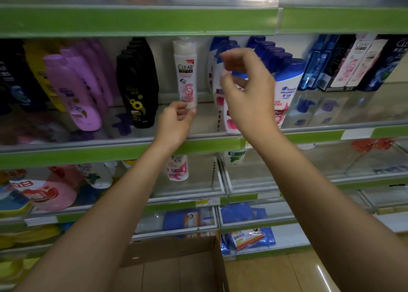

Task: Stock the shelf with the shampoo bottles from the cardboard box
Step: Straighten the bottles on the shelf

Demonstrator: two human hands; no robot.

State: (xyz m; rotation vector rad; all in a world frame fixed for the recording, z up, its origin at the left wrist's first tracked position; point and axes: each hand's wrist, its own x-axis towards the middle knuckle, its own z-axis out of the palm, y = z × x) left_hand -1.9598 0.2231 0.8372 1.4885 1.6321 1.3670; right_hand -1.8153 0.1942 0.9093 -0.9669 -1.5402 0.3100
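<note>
Green-edged store shelf (136, 148) spans mid-frame; purple bottles (75, 88) at left are blurred. Left hand (176, 120) pinches the base of a white Clear shampoo bottle (185, 71), upright at center. Right hand (245, 86) hangs loosely curled, holding nothing, hiding part of the blue-capped bottles (284, 82). Cardboard box (176, 263) at bottom center, inside cut off.

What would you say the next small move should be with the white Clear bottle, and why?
Probably let go with the left hand and draw it back. The white Clear bottle already stands upright in the gap between the black bottles and the blue-capped bottles, with only its base pinched. The right hand holds nothing.
</note>
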